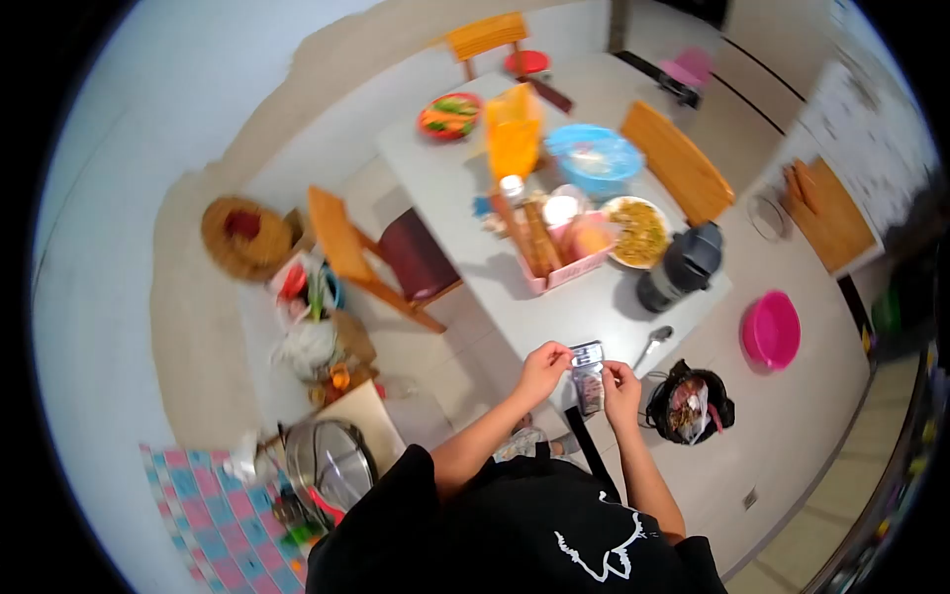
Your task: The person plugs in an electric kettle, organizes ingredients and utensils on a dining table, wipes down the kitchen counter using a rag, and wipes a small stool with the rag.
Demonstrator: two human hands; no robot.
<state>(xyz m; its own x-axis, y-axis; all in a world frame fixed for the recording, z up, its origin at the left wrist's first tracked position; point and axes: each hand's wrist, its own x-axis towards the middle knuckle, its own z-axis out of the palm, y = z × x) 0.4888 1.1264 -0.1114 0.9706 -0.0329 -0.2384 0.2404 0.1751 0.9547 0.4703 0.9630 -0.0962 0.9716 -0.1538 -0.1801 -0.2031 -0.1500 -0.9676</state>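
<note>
Down at the near edge of the table, both hands are at a phone (589, 378), a slim dark rectangle with a bright upper part and a patterned lower part. My left hand (546, 368) pinches its upper left side with bent fingers. On the other side, my right hand (620, 388) is closed at its right edge, thumb and forefinger together. A metal spoon (655, 342) lies on the table just right of my right hand. Fine detail on the phone is too small to read.
The white table (495, 307) carries a pink basket (574, 269), a dark flask (681, 267), a plate of food (638, 233), a blue bowl (594, 158) and a vegetable plate (450, 117). A trash bin (690, 406) and pink basin (771, 331) stand right; a chair (371, 247) left.
</note>
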